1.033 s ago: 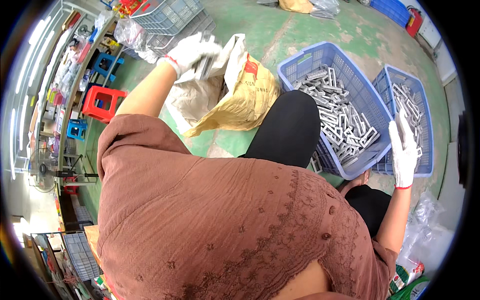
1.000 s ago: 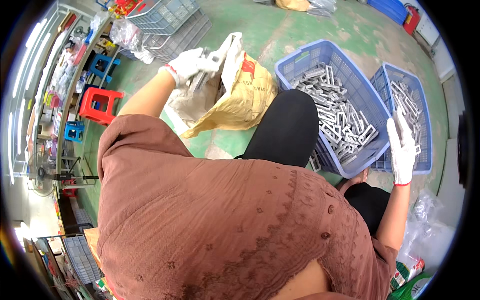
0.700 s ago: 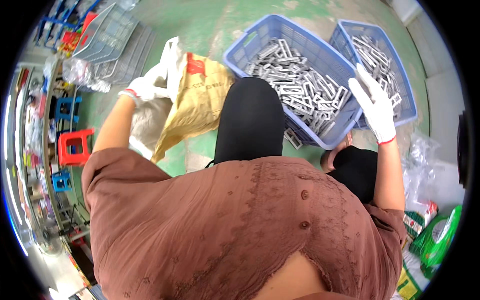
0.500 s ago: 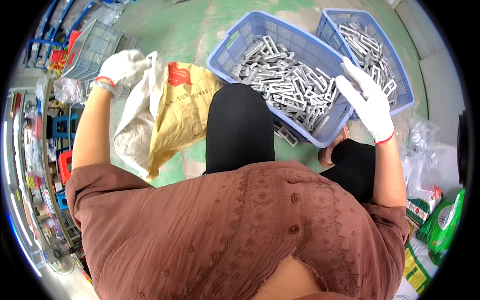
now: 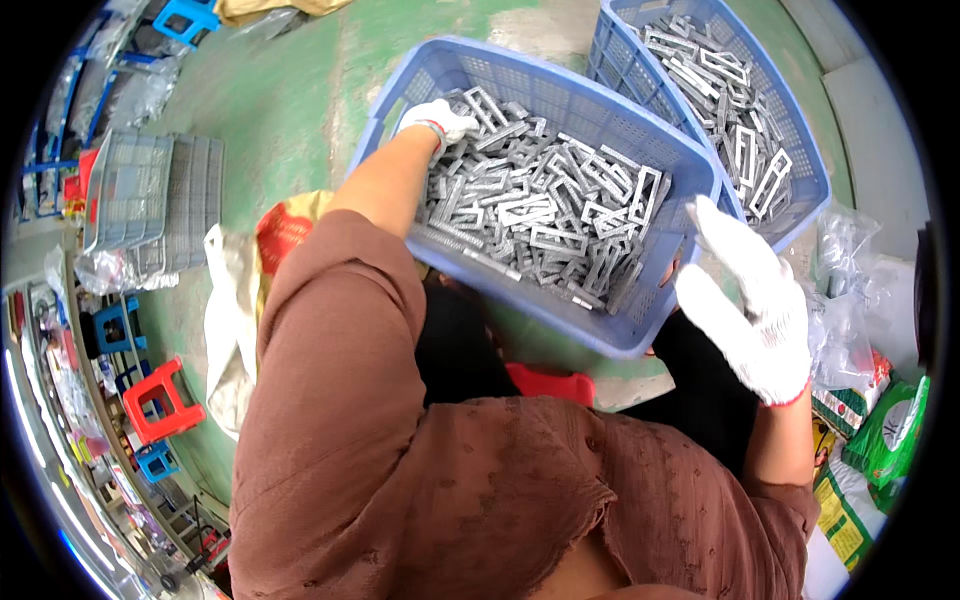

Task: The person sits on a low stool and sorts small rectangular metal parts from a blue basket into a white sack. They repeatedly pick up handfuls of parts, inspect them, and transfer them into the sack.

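And the left hand (image 5: 437, 120) is down in the nearer blue basket (image 5: 560, 95), fingers curled at the grey frames (image 5: 540, 205) heaped just right of them; whether they grip one, I can't quite tell. The right hand (image 5: 765, 320) stays empty, thumb and fingers spread, beside the rim. Half a second ago, the left was up at the sack (image 5: 230, 310), now behind its fingers.

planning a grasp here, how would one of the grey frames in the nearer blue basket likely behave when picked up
The grey frames look stiff: their long sides run straight. Their flat, rectangular shape suggests little rolling. With open middles and lying jumbled, one may snag on its neighbours.
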{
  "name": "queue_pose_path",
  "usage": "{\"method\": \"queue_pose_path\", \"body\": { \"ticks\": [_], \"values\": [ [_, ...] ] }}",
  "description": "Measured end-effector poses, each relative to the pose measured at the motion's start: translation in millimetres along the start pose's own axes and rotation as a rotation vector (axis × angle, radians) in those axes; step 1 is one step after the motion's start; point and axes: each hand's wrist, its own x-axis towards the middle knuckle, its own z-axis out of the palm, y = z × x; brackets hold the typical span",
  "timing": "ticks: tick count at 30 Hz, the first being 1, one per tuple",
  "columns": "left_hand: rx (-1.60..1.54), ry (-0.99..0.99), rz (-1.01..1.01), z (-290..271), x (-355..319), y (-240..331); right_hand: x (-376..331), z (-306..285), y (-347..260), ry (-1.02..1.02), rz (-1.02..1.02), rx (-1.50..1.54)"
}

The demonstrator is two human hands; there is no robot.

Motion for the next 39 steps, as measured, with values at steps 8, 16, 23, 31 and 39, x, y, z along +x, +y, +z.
{"method": "queue_pose_path", "body": {
  "ticks": [8,16,23,31,39],
  "values": [
    [-0.253,0.287,-0.129,57,74,22,8,-1,37,-0.091,0.108,0.021],
    [-0.381,0.226,-0.341,49,110,32,14,1,47,-0.138,0.146,0.028],
    [-0.438,0.127,-0.262,43,107,40,12,4,42,-0.128,0.109,-0.036],
    [-0.566,0.238,-0.232,50,113,23,17,13,36,-0.131,0.160,0.026],
    [-0.849,0.380,-0.360,41,75,43,28,23,33,-0.165,0.218,0.085]
  ]
}}
